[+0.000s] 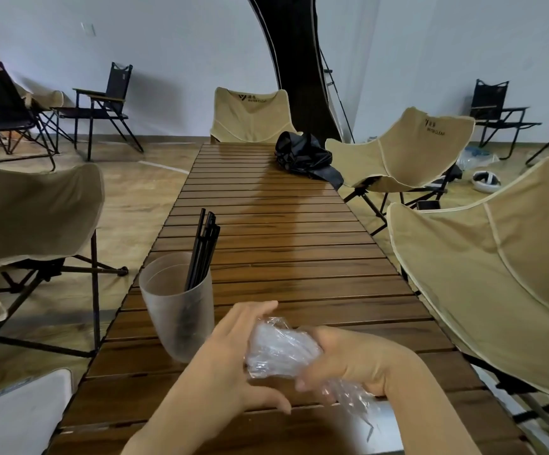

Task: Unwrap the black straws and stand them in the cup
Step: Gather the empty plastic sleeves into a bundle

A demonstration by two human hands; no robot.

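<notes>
A frosted translucent plastic cup stood close to the left edge of the brown slatted wooden bench, toward its near end. A bunch of thin black straws stood in the cup, leaning on the far side of the rim with their tops well above it. They looked bare of wrapping, though the frosted wall blurred their lower ends.

Just right of the cup and over the near edge, both hands met on a crumpled clear plastic wrapper. The right hand had its grip closed round the wad, fingers curled over it, and a loose tail of film trailed below the wrist. The left hand lay against the wad's other side with fingers fairly straight and thumb spread underneath. Its grip was open, pressing rather than clutching, probably to bunch the film smaller. I could not tell whether any straw was left inside the wrapper, as no dark shape showed clearly through it.

Judging by the filled cup and the balled film, the unwrapping seemed largely done and the wrapper was being gathered as waste. Working beside the cup kept the reach to it short.

A crumpled black fabric bag sat at the far right corner of the bench, and beige folding canvas chairs ringed the bench.
</notes>
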